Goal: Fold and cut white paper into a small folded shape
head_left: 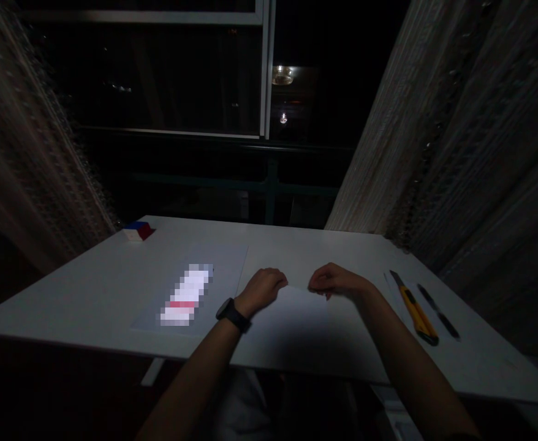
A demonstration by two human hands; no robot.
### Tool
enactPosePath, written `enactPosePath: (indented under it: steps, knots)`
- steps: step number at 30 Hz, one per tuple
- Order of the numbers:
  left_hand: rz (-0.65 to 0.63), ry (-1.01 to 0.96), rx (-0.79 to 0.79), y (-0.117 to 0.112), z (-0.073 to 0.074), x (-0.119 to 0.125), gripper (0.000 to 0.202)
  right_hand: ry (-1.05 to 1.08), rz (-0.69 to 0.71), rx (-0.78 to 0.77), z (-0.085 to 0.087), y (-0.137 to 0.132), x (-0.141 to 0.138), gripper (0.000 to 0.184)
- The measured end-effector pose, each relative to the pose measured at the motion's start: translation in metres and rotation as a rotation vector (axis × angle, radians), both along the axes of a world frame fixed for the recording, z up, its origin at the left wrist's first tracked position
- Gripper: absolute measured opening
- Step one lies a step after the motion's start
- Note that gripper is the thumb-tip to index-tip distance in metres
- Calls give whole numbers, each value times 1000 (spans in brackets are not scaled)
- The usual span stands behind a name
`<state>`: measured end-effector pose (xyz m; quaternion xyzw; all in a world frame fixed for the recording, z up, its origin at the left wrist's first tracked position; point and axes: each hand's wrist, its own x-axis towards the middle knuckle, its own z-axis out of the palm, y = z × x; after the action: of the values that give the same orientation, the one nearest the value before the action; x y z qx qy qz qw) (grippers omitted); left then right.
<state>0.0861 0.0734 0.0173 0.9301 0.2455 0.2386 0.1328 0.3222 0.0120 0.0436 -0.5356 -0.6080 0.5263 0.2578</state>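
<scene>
A white sheet of paper (302,300) lies at the table's near middle, its far edge between my two hands. My left hand (265,288), with a dark watch (233,313) on the wrist, is closed on the paper's far left corner. At the far right corner, my right hand (337,279) pinches the paper between thumb and fingers. The fingertips of both hands are partly hidden, and a shadow covers the near part of the sheet.
Left of my hands, a lit phone-like screen (187,295), pixelated, lies on another white sheet (233,269). A Rubik's cube (137,231) sits at the table's (287,245) back left. At right lie a yellow utility knife (415,309) and a dark pen (438,311). Curtains (388,110) flank the window.
</scene>
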Motion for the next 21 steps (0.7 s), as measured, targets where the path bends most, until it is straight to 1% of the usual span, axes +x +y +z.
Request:
enactPosePath:
  steps: [5,8,11,14,17,21]
  knots:
    - [-17,-12,52,-7,3,4,24,-160,68,218,-8,8,-20,31]
    - [-2,-12,66,-10,5,4,25,-206,66,297,-14,12,-28,30]
    - [6,18,73,-11,5,5,25,-195,43,308,-19,15,-30,30]
    - [-4,30,65,-12,4,6,26,-143,25,279,-20,16,-30,28]
    - [-10,25,45,-11,3,7,26,-111,24,236,-17,14,-29,26]
    - [14,24,30,-7,2,7,27,-104,12,178,-10,10,-23,22]
